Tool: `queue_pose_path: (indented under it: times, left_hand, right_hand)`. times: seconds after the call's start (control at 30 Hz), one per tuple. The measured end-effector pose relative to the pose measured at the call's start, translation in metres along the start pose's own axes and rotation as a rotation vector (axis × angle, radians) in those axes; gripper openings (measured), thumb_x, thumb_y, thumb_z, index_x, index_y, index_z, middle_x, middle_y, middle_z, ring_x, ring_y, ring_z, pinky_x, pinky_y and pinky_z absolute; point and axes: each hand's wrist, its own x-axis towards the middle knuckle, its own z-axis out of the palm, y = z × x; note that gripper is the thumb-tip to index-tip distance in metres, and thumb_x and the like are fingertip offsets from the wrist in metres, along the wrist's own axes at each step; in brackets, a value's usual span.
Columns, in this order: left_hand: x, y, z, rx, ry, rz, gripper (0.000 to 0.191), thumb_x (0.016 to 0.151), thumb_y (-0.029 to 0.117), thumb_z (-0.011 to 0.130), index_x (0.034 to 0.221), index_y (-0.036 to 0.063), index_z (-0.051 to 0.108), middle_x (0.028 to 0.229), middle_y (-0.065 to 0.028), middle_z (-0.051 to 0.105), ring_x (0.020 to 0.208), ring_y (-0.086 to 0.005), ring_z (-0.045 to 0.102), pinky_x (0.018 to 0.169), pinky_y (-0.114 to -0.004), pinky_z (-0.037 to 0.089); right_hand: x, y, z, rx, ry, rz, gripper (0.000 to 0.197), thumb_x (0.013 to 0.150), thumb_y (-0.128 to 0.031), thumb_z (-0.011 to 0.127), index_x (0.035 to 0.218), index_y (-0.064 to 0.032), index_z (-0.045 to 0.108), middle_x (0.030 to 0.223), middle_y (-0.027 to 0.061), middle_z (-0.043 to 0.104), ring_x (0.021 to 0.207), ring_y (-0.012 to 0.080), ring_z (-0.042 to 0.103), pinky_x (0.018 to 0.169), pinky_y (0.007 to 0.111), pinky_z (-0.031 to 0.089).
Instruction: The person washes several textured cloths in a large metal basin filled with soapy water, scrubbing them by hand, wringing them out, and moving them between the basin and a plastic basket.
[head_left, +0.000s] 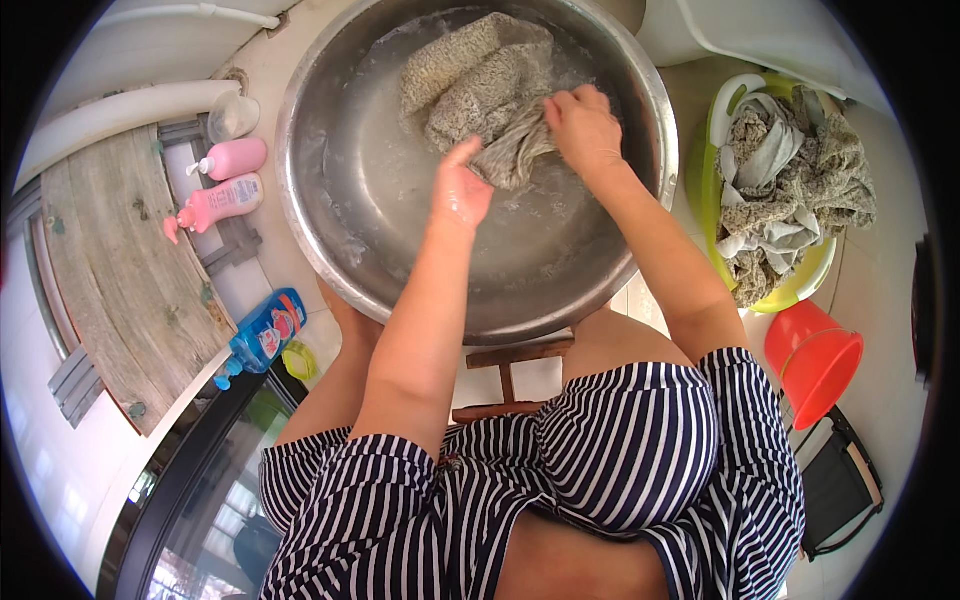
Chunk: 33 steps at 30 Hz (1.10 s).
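A large round stainless-steel basin (319, 217) stands before me with cloudy water in it. In its far half lies a wet, grey-beige patterned cloth (480, 90), bunched in thick folds. My right hand (589, 131) grips a gathered part at the cloth's right side, its fingers curled in. At the near edge of the same cloth is my left hand (461, 184), palm turned up and thumb against the fabric. The fingers of that hand are mostly hidden under the twisted fold, which stretches between both hands.
To the right, a green-and-white tub (814, 281) holds bunched fabric (787, 180), with a red bucket (810, 360) below it. On the left stand two pink pump bottles (236, 159), a blue bottle (270, 330) and a weathered wooden board (127, 262). A wooden stool (506, 375) shows beneath me.
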Motion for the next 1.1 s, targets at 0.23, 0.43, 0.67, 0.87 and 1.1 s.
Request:
queue_pose_path:
  times: [0.23,0.43,0.67,0.87,1.1]
  left_hand:
    - [0.001,0.008,-0.028,0.063,0.074,-0.223,0.066,0.101,0.056,0.039,0.150,0.0114,0.039,0.155,-0.0116,0.041,0.144,-0.0364,0.034,0.117,-0.064,0.012]
    - [-0.013,0.009,-0.013,-0.024,0.069,-0.184,0.075,0.097,0.061,0.047,0.151,0.0094,0.036,0.157,-0.0136,0.036,0.146,-0.0370,0.031,0.118,-0.063,0.011]
    - [-0.040,0.031,0.003,-0.156,-0.246,0.154,0.062,0.100,0.047,0.052,0.146,0.0073,0.040,0.146,-0.0192,0.042,0.134,-0.0368,0.042,0.111,-0.051,0.038]
    - [-0.003,0.034,-0.012,-0.530,-0.446,-0.160,0.045,0.095,0.026,0.055,0.132,0.0018,0.049,0.109,-0.0156,0.055,0.101,-0.0240,0.053,0.091,-0.043,0.049]
    - [-0.005,0.070,-0.008,0.002,-0.333,0.049,0.061,0.092,0.026,0.058,0.145,0.0008,0.039,0.146,-0.0197,0.047,0.138,-0.0387,0.040,0.117,-0.061,0.025]
  right_hand:
    - [-0.050,-0.027,0.015,-0.004,-0.479,-0.198,0.067,0.088,-0.029,0.069,0.149,-0.0335,0.040,0.142,0.0232,0.039,0.124,0.0455,0.046,0.092,0.053,0.053]
    - [-0.014,-0.027,0.005,0.470,-0.617,0.312,0.042,0.078,-0.023,0.068,0.120,-0.0170,0.068,0.123,0.0221,0.058,0.117,0.0382,0.056,0.095,0.044,0.050]
    - [-0.048,-0.138,-0.113,0.846,-0.627,-0.404,0.026,0.073,-0.021,0.067,0.096,-0.0073,0.069,0.095,0.0124,0.062,0.093,0.0374,0.063,0.087,0.043,0.050]
    - [-0.023,-0.103,-0.086,0.685,-0.487,-0.341,0.027,0.074,-0.020,0.064,0.098,-0.0103,0.070,0.104,0.0119,0.062,0.098,0.0357,0.063,0.097,0.046,0.046]
    - [-0.007,-0.026,-0.083,-0.310,-0.635,0.031,0.048,0.085,-0.034,0.062,0.127,-0.0104,0.064,0.142,0.0214,0.048,0.135,0.0388,0.042,0.112,0.052,0.034]
